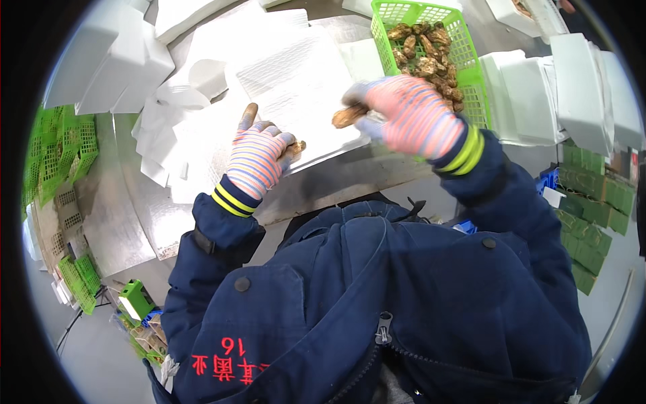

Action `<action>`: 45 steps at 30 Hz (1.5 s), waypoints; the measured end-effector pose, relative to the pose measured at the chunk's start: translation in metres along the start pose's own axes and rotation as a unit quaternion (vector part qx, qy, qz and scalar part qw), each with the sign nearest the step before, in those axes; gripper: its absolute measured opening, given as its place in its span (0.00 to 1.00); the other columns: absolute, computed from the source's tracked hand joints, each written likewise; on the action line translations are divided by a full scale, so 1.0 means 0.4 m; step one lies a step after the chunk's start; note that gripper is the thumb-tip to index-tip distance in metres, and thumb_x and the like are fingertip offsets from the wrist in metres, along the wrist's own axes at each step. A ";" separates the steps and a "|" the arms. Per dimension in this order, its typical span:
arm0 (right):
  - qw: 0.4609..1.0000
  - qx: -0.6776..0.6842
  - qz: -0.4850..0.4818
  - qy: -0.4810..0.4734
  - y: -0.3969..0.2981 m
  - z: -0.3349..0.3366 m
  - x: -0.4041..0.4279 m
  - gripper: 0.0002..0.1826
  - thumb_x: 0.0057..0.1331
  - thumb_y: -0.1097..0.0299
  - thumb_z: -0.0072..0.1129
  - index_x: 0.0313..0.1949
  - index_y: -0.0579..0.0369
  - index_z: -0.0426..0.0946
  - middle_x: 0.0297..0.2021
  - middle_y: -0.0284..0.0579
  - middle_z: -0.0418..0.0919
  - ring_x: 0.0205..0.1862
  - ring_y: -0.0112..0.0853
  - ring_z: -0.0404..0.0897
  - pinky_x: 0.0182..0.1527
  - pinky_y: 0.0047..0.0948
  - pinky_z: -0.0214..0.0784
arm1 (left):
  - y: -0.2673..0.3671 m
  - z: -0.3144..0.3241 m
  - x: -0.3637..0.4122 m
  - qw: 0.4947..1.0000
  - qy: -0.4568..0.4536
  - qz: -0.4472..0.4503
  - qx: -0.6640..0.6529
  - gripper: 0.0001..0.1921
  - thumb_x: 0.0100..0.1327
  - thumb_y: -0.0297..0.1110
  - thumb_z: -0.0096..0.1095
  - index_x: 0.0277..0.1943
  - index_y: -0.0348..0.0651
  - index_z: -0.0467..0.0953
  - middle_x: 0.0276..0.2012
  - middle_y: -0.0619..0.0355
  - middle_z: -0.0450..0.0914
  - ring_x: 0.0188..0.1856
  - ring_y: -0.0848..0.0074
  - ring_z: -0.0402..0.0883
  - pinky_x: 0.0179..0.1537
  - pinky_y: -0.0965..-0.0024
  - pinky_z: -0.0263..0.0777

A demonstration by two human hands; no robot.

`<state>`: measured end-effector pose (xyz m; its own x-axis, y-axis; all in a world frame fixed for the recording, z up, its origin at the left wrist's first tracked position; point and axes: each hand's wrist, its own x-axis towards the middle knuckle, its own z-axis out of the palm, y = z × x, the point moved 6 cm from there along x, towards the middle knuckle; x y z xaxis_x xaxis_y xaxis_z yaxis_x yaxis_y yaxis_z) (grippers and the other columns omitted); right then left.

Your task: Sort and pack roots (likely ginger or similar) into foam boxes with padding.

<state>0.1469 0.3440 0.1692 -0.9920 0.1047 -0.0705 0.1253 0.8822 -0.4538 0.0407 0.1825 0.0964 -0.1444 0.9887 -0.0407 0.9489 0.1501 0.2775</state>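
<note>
My right hand (404, 113), in a striped knit glove with grey fingertips, is blurred and grips a brown mushroom (348, 116) between thumb and fingers. It hovers by the right side of a white sheet of lining paper (313, 86) with a textured part. My left hand (257, 156), gloved alike, lies over the sheet's near left part with its index finger stretched out. A smaller brown mushroom (298, 148) sticks out beside its thumb, partly hidden by the glove. Several more mushrooms (429, 65) fill part of a green plastic basket (477, 86) just beyond my right hand.
White foam boxes (108, 55) stand at the left, and more foam pieces (530, 96) at the right. Loose white sheets (166, 131) cover the steel table (123, 202) near my left hand. Green baskets (60, 151) stack at far left; green bundled boxes (590, 202) sit low right.
</note>
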 end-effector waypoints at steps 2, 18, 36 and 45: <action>0.987 -0.118 -0.099 0.035 -0.049 0.078 0.035 0.18 0.54 0.61 0.61 0.44 0.53 0.76 0.43 0.56 0.80 0.50 0.46 0.77 0.52 0.42 0.67 | -0.002 0.003 0.013 1.000 0.006 0.006 0.003 0.10 0.55 0.43 0.63 0.35 0.49 0.80 0.30 0.58 0.79 0.44 0.67 0.77 0.70 0.49 0.45; 0.936 -0.313 -0.061 -0.148 -0.053 0.195 0.171 0.17 0.51 0.64 0.60 0.42 0.52 0.77 0.42 0.47 0.78 0.51 0.40 0.74 0.57 0.39 0.61 | -0.028 0.029 0.093 0.984 -0.070 -0.063 0.152 0.16 0.46 0.41 0.71 0.37 0.46 0.79 0.36 0.54 0.79 0.48 0.64 0.76 0.62 0.56 0.59; 0.949 -0.244 -0.135 -0.144 -0.043 0.225 0.089 0.17 0.51 0.64 0.61 0.41 0.52 0.77 0.46 0.46 0.78 0.54 0.42 0.73 0.64 0.42 0.57 | 0.007 0.046 0.027 0.997 -0.065 -0.033 0.023 0.03 0.54 0.33 0.62 0.32 0.49 0.78 0.32 0.55 0.79 0.43 0.65 0.78 0.60 0.56 0.62; 0.962 -0.105 -0.183 0.171 -0.020 -0.002 -0.034 0.20 0.52 0.75 0.56 0.47 0.49 0.77 0.45 0.53 0.77 0.51 0.48 0.74 0.55 0.43 0.66 | 0.042 0.011 -0.008 0.996 -0.014 -0.065 0.057 0.15 0.57 0.33 0.60 0.48 0.45 0.74 0.39 0.56 0.78 0.46 0.66 0.77 0.67 0.54 0.53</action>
<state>0.1594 0.3358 0.1746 -0.9205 -0.1174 0.3727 -0.2034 0.9583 -0.2005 0.0585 0.1818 0.0971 -0.2623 0.9602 -0.0960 0.9484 0.2749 0.1581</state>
